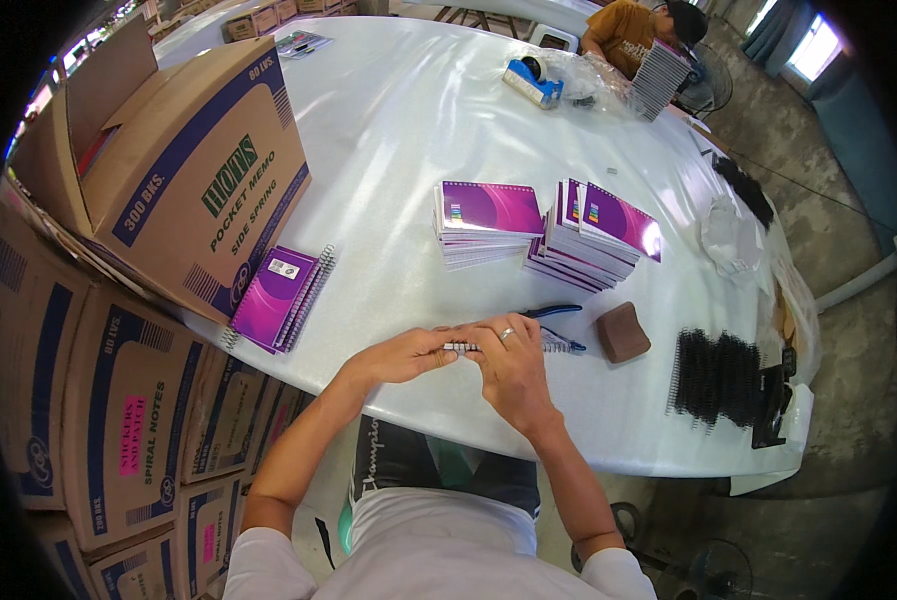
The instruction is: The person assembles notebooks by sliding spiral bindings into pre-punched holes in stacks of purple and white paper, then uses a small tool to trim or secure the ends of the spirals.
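Near the table's front edge, my left hand and my right hand are both closed on a small spiral notebook, held edge-on. Its coiled spine shows between my fingers and past my right hand; the covers are mostly hidden. A ring is on a finger of my right hand. Blue-handled pliers lie just beyond that hand, partly covered by it. To their right sits a brown curved block. Beyond my hands stand stacks of purple-covered notebooks, and another pile leans in uneven layers beside them.
A large open carton stands at the left, with coil-bound purple notebooks against it. More cartons are stacked below. Black coils lie at right. A blue tape dispenser and a person holding a notebook stack are at the far side.
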`<state>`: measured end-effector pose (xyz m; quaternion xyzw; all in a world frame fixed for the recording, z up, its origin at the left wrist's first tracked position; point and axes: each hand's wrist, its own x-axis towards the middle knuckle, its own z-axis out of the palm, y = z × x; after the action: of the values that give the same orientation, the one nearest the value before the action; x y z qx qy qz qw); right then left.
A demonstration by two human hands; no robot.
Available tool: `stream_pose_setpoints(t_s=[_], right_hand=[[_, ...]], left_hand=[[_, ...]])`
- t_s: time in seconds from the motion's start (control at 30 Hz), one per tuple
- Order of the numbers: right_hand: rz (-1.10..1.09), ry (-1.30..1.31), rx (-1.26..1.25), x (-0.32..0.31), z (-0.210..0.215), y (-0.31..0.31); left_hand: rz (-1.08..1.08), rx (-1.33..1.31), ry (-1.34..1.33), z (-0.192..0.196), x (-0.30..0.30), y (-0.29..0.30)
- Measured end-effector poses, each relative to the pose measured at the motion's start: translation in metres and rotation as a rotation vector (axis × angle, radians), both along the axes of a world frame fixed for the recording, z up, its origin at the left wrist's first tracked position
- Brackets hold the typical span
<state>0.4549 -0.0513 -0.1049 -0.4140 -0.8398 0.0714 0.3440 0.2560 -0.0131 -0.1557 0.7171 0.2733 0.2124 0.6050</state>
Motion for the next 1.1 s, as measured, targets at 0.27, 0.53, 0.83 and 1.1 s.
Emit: stream_pose_setpoints(t_s=[0.27,0.53,0.83,1.1], right_hand=[[0.048,-0.143,0.047,0.007,-0.006,0.006],[0.08,-0.099,0.007,0.006,-0.006,0.011],[-0.178,0.192,-0.37,0.091,-0.023,0.041],[-0.272,-0.42,0.084,0.096,-0.061,0.023]], left_hand=[[0.025,0.043,0.005,-0.007,0.0,0.005],[0.064,-0.07,0.021,-0.011,-0.004,0.009],[0.412,0.022,-0.008,0.011,0.015,-0.012],[0.691,0.75,0.322,0.004,0.035,-0.044]])
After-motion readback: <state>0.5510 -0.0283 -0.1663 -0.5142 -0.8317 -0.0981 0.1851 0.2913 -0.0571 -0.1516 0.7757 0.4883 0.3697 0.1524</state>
